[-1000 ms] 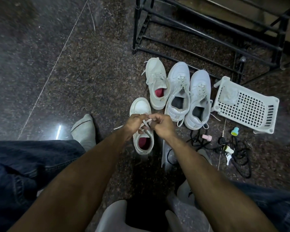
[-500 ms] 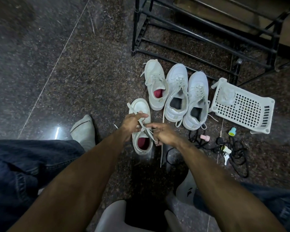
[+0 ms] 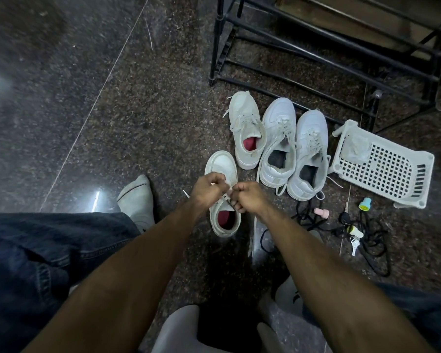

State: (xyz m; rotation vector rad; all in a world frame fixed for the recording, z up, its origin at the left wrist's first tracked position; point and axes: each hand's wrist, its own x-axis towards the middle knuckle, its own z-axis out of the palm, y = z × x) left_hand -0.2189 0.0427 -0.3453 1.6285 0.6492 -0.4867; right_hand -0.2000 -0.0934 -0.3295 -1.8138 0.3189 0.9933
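Note:
A white sneaker with a red insole (image 3: 223, 200) stands on the dark stone floor in front of me, toe pointing away. Over its lacing, my left hand (image 3: 209, 189) and my right hand (image 3: 248, 197) are close together, each pinching a white shoelace (image 3: 228, 186). One lace end pokes out to the left of my left wrist. The shoe's tongue and eyelets are hidden under my hands.
Three more white sneakers (image 3: 278, 143) stand side by side beyond. A white plastic basket (image 3: 382, 164) lies to the right, near black cords and small caps (image 3: 362, 228). A black metal rack (image 3: 316, 47) stands at the back. My socked foot (image 3: 138, 200) rests left.
Half a second ago my hands were spread apart pulling the lace ends; now they have come together again over the middle of the shoe.

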